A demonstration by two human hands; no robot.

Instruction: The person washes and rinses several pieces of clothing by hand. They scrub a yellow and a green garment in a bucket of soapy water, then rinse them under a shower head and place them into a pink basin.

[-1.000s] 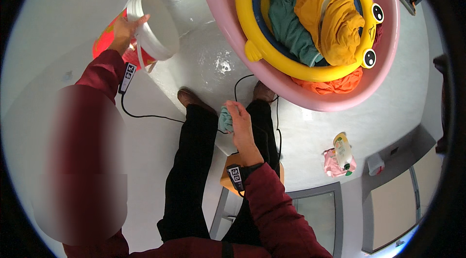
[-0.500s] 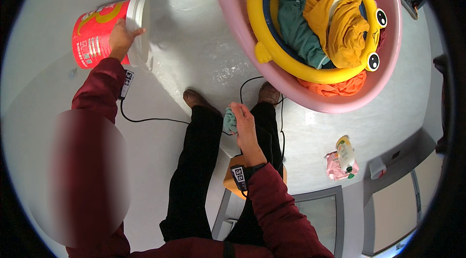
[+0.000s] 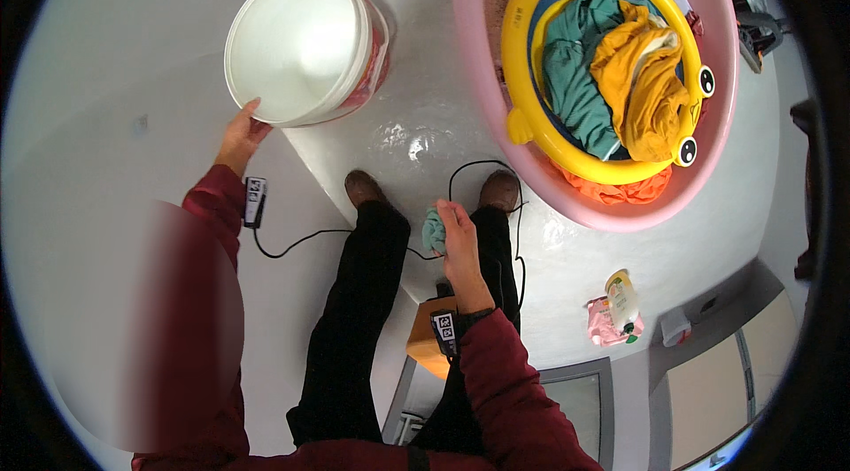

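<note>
A white bucket [image 3: 292, 46] with a red printed outside turns its open mouth up toward me, its pale inside showing. My left hand [image 3: 241, 139] grips the near-left side of its rim, thumb on the edge and the other fingers partly hidden. Between my legs, my right hand [image 3: 459, 241] holds a crumpled green cloth [image 3: 433, 231] in closed fingers. To the right stands a large pink tub [image 3: 478, 37]. Inside it sits a yellow basin [image 3: 521, 55] with cartoon eyes, holding a green garment [image 3: 567, 73] and a mustard-yellow garment [image 3: 651, 108].
Orange cloth [image 3: 620, 188] and suds lie in the tub around the basin. A pale bottle [image 3: 622, 298] rests by a pink packet [image 3: 604, 322] on the wet floor at right. Black cables [image 3: 305, 241] run from my wrists past my shoes. An orange seat [image 3: 427, 343] is beneath me.
The bucket has moved right and tipped so its mouth faces me. My left hand has gone from its outer side to its rim. The right hand still holds the cloth.
</note>
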